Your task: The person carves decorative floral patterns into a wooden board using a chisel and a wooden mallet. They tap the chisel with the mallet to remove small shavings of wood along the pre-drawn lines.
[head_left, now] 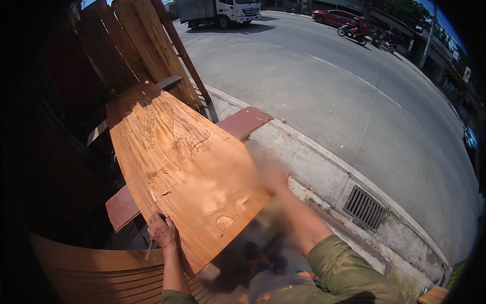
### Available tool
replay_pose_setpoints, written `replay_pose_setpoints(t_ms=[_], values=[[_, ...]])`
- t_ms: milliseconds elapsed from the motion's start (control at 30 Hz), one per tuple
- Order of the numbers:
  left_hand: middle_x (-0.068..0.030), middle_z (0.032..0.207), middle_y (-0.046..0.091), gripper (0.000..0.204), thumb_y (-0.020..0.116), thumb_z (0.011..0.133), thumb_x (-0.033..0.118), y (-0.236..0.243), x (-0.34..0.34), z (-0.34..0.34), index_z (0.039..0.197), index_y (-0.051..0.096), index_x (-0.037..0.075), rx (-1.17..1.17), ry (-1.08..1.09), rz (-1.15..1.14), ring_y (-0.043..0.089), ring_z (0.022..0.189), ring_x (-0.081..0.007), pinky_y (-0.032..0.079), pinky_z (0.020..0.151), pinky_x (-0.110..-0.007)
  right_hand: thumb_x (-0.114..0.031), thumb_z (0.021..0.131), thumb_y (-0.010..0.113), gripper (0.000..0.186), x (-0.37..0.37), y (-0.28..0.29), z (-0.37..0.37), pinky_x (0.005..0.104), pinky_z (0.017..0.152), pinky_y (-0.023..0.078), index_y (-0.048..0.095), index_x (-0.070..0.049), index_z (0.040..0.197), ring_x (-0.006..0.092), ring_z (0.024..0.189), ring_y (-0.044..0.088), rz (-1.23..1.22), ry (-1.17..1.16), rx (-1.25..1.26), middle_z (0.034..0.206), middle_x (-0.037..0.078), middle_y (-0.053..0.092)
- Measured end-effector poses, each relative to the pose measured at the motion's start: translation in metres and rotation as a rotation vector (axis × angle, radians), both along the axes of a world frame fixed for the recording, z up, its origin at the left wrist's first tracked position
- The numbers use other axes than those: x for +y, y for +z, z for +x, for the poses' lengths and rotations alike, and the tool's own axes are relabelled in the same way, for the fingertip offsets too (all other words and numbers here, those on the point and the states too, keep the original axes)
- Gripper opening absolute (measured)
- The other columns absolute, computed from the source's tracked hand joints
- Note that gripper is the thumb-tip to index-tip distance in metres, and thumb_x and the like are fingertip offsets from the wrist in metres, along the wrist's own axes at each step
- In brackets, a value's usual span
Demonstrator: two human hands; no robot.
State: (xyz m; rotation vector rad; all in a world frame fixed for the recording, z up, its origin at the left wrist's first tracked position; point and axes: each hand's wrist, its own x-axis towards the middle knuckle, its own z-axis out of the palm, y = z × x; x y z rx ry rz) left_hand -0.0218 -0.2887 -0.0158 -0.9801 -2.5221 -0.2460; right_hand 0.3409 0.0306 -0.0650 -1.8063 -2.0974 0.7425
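A long orange-brown wooden panel (177, 162) with carved leaf and scroll patterns lies slanted in front of me. My left hand (163, 230) rests on its near left edge with the fingers curled, and a thin metal tool (150, 249) sticks down from it. My right hand (273, 178) is at the panel's right edge, close to a carved scroll (228, 213). It is smeared by motion, so its grip is unreadable. Both sleeves are olive green.
Reddish-brown boards (245, 121) support the panel from below. Wooden planks (152, 45) lean at the back left and curved wooden slats (91, 273) lie at the lower left. A concrete kerb with a drain grate (363, 206) borders a road with a truck (217, 11), a red car (334, 16) and a motorbike (354, 31).
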Motion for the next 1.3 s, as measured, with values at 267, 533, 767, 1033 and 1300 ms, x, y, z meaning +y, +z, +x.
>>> replay_pose_setpoints(t_ms=[267,533,767,1033,1300], values=[[-0.0133,0.120,0.068,0.042,0.073,0.093,0.028,0.010,-0.007,0.004,0.127,0.064,0.005,0.029,-0.035,0.047,0.062,0.114,-0.0338,0.052,0.096,-0.046,-0.060,0.075,0.086,0.099,-0.018,0.017,-0.005,0.0478,0.124,0.030,0.051,-0.015,0.155,0.0303,0.149,0.045,0.041,-0.024,-0.022,0.155,0.012,0.055],[-0.0133,0.122,0.068,0.043,0.073,0.094,0.029,0.013,-0.010,0.008,0.129,0.065,0.005,0.011,-0.043,0.040,0.062,0.117,-0.0344,0.051,0.098,-0.047,-0.057,0.071,0.082,0.097,-0.021,0.019,-0.002,0.0465,0.124,0.031,0.055,-0.010,0.152,0.0314,0.143,0.052,0.104,-0.023,0.057,0.149,0.015,0.060],[-0.0133,0.124,0.068,0.045,0.072,0.095,0.032,0.015,-0.008,0.009,0.131,0.066,0.006,-0.080,-0.009,0.075,0.062,0.117,-0.0342,0.052,0.098,-0.046,-0.056,0.075,0.087,0.096,-0.021,0.023,-0.001,0.0464,0.124,0.031,0.055,-0.011,0.153,0.0331,0.143,0.052,0.100,-0.014,0.052,0.150,0.015,0.060],[-0.0131,0.124,0.068,0.045,0.072,0.095,0.031,0.029,-0.009,0.010,0.132,0.066,0.005,-0.070,-0.019,0.044,0.062,0.120,-0.0335,0.051,0.100,-0.046,-0.058,0.076,0.087,0.098,-0.020,0.028,-0.004,0.0472,0.124,0.031,0.053,-0.009,0.154,0.0344,0.146,0.049,0.123,-0.009,0.038,0.152,0.016,0.059],[-0.0126,0.125,0.068,0.045,0.072,0.095,0.030,0.022,-0.009,0.013,0.132,0.065,0.006,-0.082,-0.008,0.010,0.062,0.120,-0.0330,0.051,0.100,-0.045,-0.058,0.076,0.087,0.099,-0.020,0.018,0.000,0.0468,0.125,0.031,0.052,-0.009,0.155,0.0339,0.147,0.049,0.102,-0.019,0.022,0.154,0.016,0.057]])
